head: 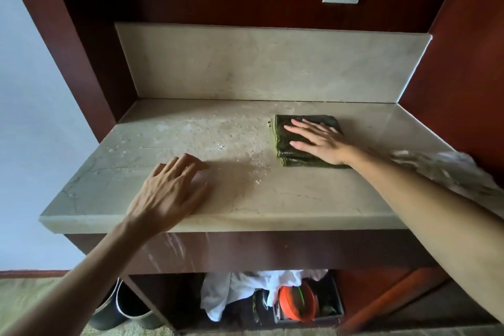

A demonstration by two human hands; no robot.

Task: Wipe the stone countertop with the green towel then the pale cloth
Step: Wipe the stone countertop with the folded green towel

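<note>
right hand (319, 142) flat, fingers spread on green towel (289, 154); left hand (166, 194) loosely spread, bracing stone countertop (245, 194); risks smearing white specks (257, 163) leftward.

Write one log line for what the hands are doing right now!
right hand: flat on green towel | left hand: resting on countertop | droplets: unwiped

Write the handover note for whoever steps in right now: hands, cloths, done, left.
Right hand: flat, fingers spread, pressing the folded green towel on the right half of the stone countertop.
Left hand: open, resting on the counter near the front edge, holding nothing.
Pale cloth: blurred, at the counter's right end.
Done: unclear. White specks mark the middle.
Left: finish with green, then pale cloth.
</note>
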